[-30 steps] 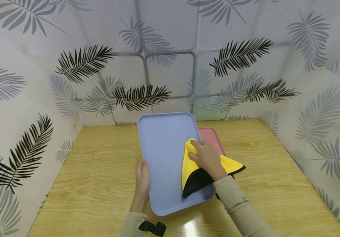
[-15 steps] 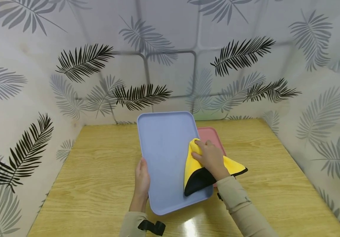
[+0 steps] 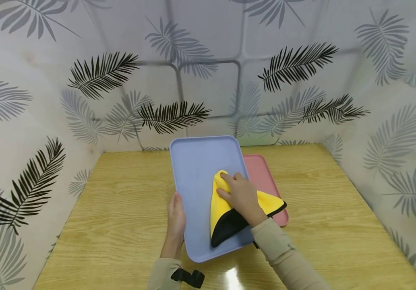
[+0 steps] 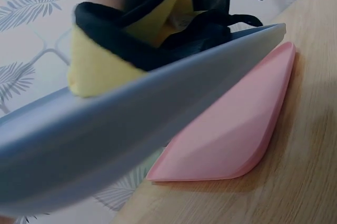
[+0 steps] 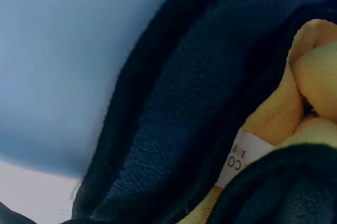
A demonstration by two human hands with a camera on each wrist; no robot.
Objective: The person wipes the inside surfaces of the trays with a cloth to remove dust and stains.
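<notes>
A blue rectangular tray (image 3: 197,193) is held up over the table, tilted toward the head camera. My left hand (image 3: 176,219) grips its left edge, thumb on the near side and the other fingers hidden behind. On the tray's right half lies a yellow cloth (image 3: 222,197) with a black underside and black trim. My right hand (image 3: 242,197) grips the bunched cloth and presses it to the tray's surface. In the right wrist view the cloth's folds (image 5: 174,103) and a white label (image 5: 242,155) fill much of the picture, close against the tray.
A pink tray (image 3: 263,177) lies on the wooden table (image 3: 128,201), partly hidden behind the blue tray. The left wrist view shows the pink tray (image 4: 231,124) just below the blue one. Leaf-patterned sheeting (image 3: 208,88) closes off the back and both sides.
My right hand and the cloth shift slightly right, then move left across the blue tray toward its middle. The left hand and blue tray stay nearly in place.
</notes>
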